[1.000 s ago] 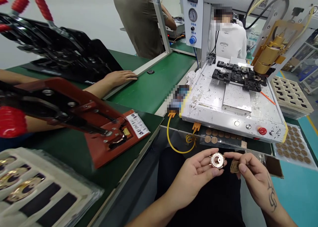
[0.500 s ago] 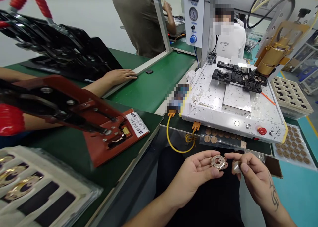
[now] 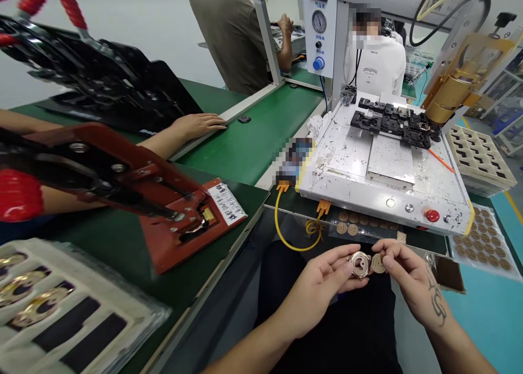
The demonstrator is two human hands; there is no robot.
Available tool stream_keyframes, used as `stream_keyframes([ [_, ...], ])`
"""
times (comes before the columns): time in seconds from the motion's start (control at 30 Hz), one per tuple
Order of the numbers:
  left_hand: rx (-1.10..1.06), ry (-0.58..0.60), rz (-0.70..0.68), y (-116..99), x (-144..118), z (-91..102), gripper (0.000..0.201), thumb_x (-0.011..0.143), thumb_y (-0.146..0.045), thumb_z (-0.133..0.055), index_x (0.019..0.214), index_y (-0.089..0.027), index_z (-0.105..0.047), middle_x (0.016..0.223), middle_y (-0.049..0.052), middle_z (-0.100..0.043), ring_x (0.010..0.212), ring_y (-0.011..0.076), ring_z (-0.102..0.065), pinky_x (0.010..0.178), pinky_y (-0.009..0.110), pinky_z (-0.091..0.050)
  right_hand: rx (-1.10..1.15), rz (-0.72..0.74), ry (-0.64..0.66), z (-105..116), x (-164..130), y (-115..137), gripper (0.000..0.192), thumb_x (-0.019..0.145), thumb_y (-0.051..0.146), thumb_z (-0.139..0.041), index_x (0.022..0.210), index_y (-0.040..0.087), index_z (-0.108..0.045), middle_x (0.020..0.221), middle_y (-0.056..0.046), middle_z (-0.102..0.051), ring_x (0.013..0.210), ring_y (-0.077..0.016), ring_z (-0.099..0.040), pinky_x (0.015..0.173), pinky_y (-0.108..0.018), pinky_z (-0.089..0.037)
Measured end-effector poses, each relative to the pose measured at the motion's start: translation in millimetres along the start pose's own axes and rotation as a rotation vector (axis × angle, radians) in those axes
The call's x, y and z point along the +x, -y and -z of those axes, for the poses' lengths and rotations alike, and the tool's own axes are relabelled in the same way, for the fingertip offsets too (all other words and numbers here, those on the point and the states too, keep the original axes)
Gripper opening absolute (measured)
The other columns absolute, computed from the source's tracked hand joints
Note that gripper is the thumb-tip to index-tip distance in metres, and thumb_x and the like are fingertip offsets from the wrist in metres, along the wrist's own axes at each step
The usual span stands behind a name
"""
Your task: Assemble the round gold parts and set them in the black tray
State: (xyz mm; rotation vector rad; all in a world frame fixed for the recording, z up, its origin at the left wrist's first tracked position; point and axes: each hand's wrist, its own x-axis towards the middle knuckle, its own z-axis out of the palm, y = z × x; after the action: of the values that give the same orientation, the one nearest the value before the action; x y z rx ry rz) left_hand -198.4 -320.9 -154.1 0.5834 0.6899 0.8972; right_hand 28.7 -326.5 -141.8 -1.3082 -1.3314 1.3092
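Note:
Over my lap, my left hand [image 3: 321, 278] grips a rose-gold watch case [image 3: 353, 271] by its edge, with the case's round open face turned toward me. Just to the right, a round brown sticker [image 3: 378, 264] with faint print is pinched between the thumb and fingers of my right hand [image 3: 408, 267]. The sticker is close beside the case; whether their edges touch I cannot tell. More discs of the same kind lie on a clear sheet [image 3: 484, 240] at the right, and others on a sheet [image 3: 347, 224] below the machine's front edge.
Ahead stands a white press machine [image 3: 347, 161] with black fixtures [image 3: 392, 123] and a red button [image 3: 432, 215]. A red toggle press [image 3: 180, 221] and a tray of gold parts [image 3: 134, 330] occupy the left. Another person's hand [image 3: 198, 126] rests by the green belt [image 3: 249, 150].
My right hand has brought the sticker left, up against the watch case's side, and turned its printed brown face toward me. My left hand has tilted the case slightly.

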Motion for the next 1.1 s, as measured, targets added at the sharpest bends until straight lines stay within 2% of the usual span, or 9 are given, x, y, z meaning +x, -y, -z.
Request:
stream_keyframes([
  [0.23,0.052,0.049,-0.026,3,0,1.9,0.05,0.093,-0.046,-0.088,0.135,-0.021,-0.079,0.13,0.012,-0.082,0.125,0.0329,-0.077,0.11,0.045,-0.063,-0.081,0.019,0.103,-16,4,4,0.029,0.106,0.047,-0.068,0.087,0.025,-0.065,0.118,-0.004,-0.068,0.109,-0.0225,-0.065,0.096,-0.031,-0.05],
  [0.5,0.11,0.041,-0.045,2,-2,1.8,0.052,0.093,-0.048,-0.087,0.136,-0.021,-0.077,0.133,0.013,-0.081,0.129,0.0345,-0.075,0.112,0.048,-0.062,-0.137,0.052,0.087,-23,4,6,0.025,0.106,0.041,-0.067,0.087,0.025,-0.063,0.113,-0.004,-0.068,0.102,-0.0216,-0.064,0.09,-0.032,-0.05],
  [0.73,0.172,0.051,-0.065,1,-4,1.2,0.05,0.097,-0.049,-0.082,0.138,-0.021,-0.076,0.135,0.012,-0.08,0.13,0.0333,-0.074,0.112,0.047,-0.062,-0.134,0.053,0.094,-24,3,7,0.027,0.106,0.042,-0.068,0.086,0.025,-0.063,0.11,-0.003,-0.066,0.098,-0.0207,-0.064,0.088,-0.031,-0.05],
  [0.97,0.282,0.042,-0.082,1,-7,-1.6,0.045,0.103,-0.043,-0.075,0.141,-0.02,-0.074,0.14,0.013,-0.077,0.121,0.0301,-0.077,0.111,0.047,-0.062,-0.144,0.061,0.094,-23,4,5,0.027,0.106,0.042,-0.068,0.085,0.024,-0.063,0.11,-0.004,-0.067,0.098,-0.0216,-0.064,0.088,-0.033,-0.051],
  [1.1,0.317,0.056,-0.096,2,-7,-2.6,0.042,0.105,-0.039,-0.071,0.143,-0.021,-0.073,0.138,0.013,-0.078,0.125,0.0307,-0.076,0.111,0.045,-0.062,-0.151,0.073,0.083,-23,3,3,0.026,0.106,0.04,-0.068,0.086,0.024,-0.063,0.11,-0.005,-0.066,0.098,-0.0224,-0.066,0.088,-0.035,-0.052],
])
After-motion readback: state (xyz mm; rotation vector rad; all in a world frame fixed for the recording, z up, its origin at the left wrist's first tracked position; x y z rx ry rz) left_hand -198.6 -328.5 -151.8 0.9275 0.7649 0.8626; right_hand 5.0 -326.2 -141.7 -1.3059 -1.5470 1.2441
